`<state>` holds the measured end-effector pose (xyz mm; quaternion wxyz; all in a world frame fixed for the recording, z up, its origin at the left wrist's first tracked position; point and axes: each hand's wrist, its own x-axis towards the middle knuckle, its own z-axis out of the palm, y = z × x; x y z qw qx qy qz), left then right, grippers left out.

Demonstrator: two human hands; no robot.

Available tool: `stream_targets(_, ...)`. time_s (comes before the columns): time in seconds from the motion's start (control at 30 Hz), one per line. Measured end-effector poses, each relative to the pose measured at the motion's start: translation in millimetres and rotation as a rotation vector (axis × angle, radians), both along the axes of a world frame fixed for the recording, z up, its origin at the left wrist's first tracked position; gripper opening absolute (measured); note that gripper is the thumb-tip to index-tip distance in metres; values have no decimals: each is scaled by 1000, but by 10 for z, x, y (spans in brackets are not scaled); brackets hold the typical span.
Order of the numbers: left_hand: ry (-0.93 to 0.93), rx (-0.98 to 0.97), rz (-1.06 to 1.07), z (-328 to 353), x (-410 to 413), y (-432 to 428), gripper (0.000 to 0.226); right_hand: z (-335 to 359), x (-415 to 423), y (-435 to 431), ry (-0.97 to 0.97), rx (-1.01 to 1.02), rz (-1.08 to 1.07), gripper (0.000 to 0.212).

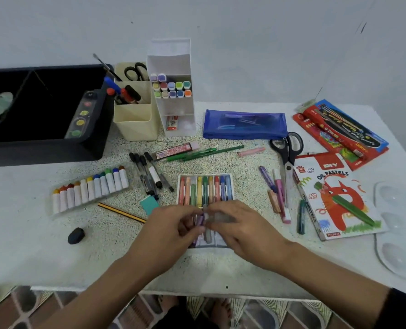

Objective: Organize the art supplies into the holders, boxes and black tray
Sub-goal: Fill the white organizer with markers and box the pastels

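Left hand (173, 226), right hand (241, 225) pinch pastel (200, 220) (stubby, purple).

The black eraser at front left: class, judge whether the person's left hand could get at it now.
Probably yes: the black eraser lies alone on bare table, nothing between; the left hand must first release the purple pastel.

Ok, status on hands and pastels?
Left hand pinches purple pastel over tray. Right hand at its tip, grip blurred. Loose pastels right of tray, by scissors.
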<state>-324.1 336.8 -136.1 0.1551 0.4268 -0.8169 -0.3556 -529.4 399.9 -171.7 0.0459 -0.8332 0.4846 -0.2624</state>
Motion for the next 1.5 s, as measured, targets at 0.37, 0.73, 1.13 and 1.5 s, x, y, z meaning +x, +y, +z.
stream_targets(0.37,-82,-135,-78,-29,88,49,41,-129,36,100,-46,4,-1,11)
stream_targets(0.73,-322,-119,-154,-3,52,-128,53,-102,-3,27,21,50,20,18)
stream_targets(1.13,-39,-144,-92,102,-799,-505,15,316,-771,-160,9,71,-551,10)
stream_targets(1.5,-323,-571,-249,-206,-1817,-1099,22,263,-758,-345,362,153,-788,22)
